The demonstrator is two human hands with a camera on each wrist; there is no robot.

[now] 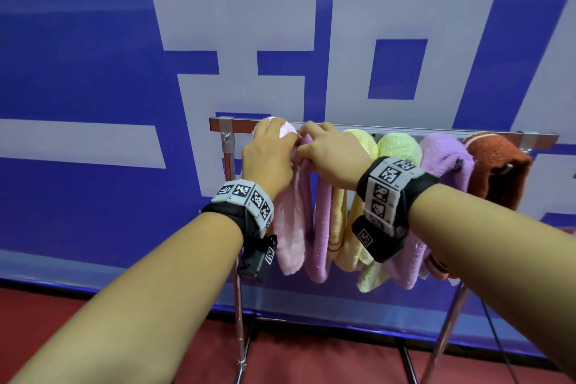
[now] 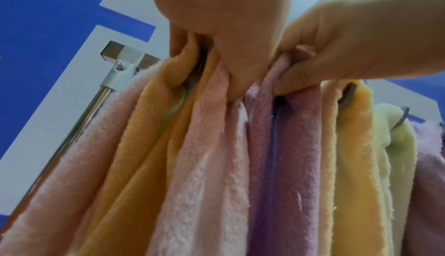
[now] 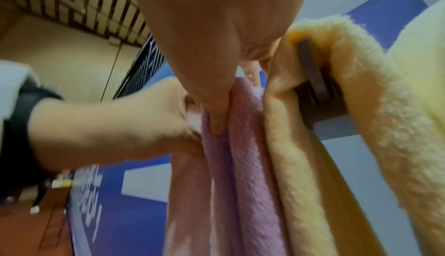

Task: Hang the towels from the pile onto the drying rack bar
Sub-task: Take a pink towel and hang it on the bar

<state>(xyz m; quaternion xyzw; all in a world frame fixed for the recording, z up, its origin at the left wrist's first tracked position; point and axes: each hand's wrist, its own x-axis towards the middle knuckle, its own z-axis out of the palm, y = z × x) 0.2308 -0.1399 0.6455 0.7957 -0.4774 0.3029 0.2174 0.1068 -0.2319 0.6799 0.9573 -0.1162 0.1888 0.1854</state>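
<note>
Several towels hang over the drying rack bar. From the left they are pale pink, lilac, yellow, light green, purple and brown. My left hand grips the pale pink towel at the top of the bar, with its thumb pressed into the fold. My right hand sits right beside it and pinches the lilac towel just under the bar. The two hands touch. The bar under them is hidden by cloth.
The rack's chrome upright post stands under my left wrist, and a slanted leg is at the right. A blue banner wall hangs close behind the rack. Red floor lies below. The bar's left end is bare.
</note>
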